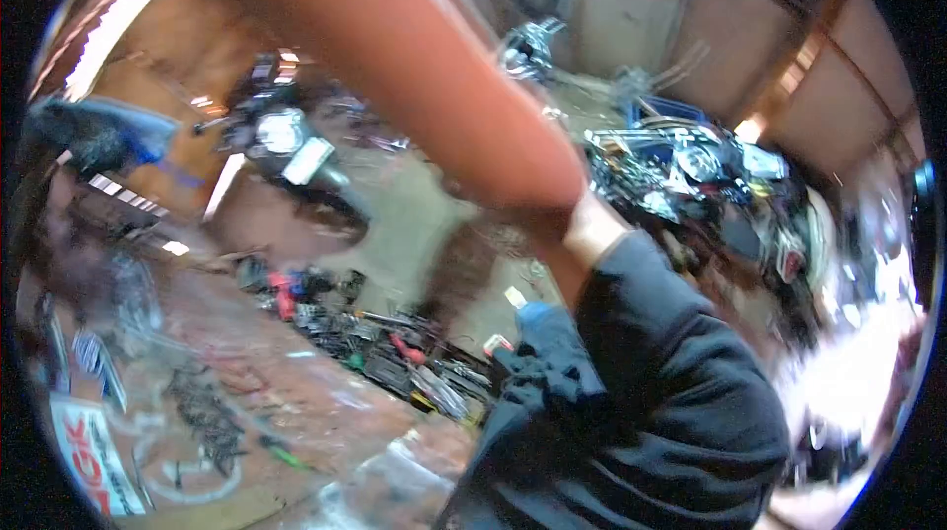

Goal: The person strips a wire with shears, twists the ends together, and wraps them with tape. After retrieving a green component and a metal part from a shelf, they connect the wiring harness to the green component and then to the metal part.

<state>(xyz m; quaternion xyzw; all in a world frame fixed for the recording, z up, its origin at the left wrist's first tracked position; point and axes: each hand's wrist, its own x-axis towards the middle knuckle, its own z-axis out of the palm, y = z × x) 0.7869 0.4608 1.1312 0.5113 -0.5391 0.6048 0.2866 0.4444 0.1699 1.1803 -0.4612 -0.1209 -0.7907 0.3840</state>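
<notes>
A bare forearm crosses the view from the upper left to a bent elbow near the middle, large and blurred. Below the elbow it runs into a dark sleeve. The hand of this arm is out of the frame, and no fingers of my left hand or my right hand show. Beneath the arm, a cluttered row of tools, some with red handles, lies along the edge of a worn bench.
A motorcycle with a round headlight stands at upper left. More motorcycles with shiny metal parts stand at right. A white and red sticker and a green-tipped item are at lower left.
</notes>
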